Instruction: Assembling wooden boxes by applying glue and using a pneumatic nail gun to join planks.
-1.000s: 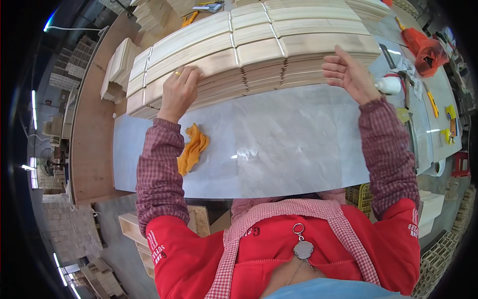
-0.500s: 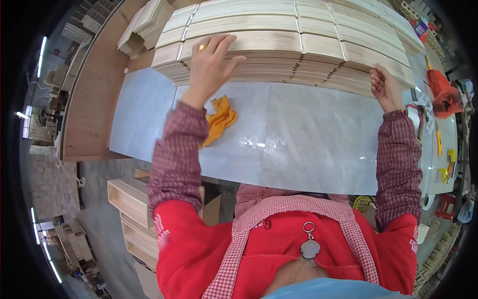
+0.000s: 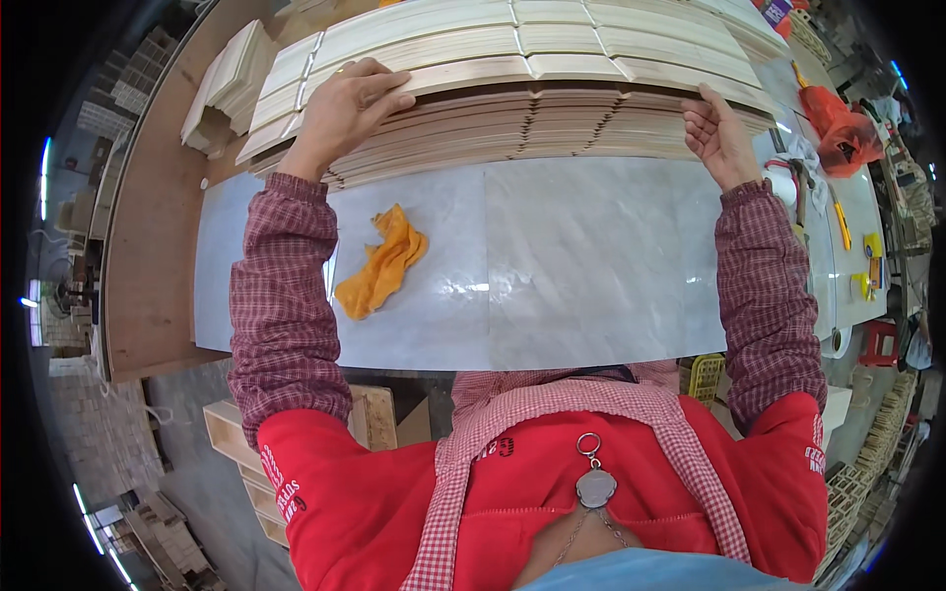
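Note:
A long pale wooden board (image 3: 572, 65) with cross grooves lies on top of a stack of similar boards (image 3: 463, 133) at the far side of the table. Its near edge stands slightly raised, with a dark gap beneath. Near the board's left end, my left hand (image 3: 345, 110) is closed on that edge, fingers above and thumb along the front. Toward the right end, my right hand (image 3: 717, 138) pinches the same edge with its other fingers curled in. A crumpled orange cloth (image 3: 384, 261) rests on the table in front of my left hand.
The grey table (image 3: 581, 266) lies between me and the stack. At the left are folded wooden pieces (image 3: 229, 84) and an upright wooden side panel (image 3: 148, 246). A red plastic bag (image 3: 838, 133) and a yellow-handled tool (image 3: 841, 225) lie at the right. Wooden boxes (image 3: 232, 428) stand below left.
My left hand has moved outward to the left and closed on the board's edge. The board's near edge has come up off the stack. The whole view has shifted somewhat.

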`<state>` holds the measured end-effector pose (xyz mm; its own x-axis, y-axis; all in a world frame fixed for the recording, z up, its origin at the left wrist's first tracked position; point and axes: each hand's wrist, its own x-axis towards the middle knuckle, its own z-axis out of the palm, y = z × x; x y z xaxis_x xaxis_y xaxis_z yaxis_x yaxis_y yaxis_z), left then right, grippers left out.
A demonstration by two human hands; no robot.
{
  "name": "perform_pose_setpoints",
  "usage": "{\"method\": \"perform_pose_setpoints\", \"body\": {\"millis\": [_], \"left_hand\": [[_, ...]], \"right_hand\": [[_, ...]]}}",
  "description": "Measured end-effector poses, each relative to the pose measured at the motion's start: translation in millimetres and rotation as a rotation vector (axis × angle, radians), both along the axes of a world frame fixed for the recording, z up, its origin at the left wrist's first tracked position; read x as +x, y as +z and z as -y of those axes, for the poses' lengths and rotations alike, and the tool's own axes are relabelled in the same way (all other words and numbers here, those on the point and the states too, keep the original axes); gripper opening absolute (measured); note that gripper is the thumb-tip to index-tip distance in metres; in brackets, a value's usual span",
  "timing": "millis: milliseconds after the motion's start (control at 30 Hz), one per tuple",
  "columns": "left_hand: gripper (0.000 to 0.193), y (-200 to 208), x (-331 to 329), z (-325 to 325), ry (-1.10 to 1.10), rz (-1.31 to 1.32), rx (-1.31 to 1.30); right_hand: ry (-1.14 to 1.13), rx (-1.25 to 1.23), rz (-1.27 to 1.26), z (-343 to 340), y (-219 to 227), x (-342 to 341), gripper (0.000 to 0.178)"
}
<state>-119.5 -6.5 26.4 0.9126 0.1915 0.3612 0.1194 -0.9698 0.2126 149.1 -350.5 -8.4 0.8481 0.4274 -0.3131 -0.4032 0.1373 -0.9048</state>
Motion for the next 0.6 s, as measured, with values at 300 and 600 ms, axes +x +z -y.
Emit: {"method": "perform_pose_setpoints", "body": {"millis": [300, 600], "left_hand": [[0.022, -37, -4, 11, -0.052, 0.408, 0.298], [0.027, -65, -37, 52, 0.408, 0.682, -0.417]], "right_hand": [[-0.038, 0.048, 0.028, -10, -1, -10, 0.031], [-0.031, -0.037, 0.093, -2, -9, 9, 0.025]]}}
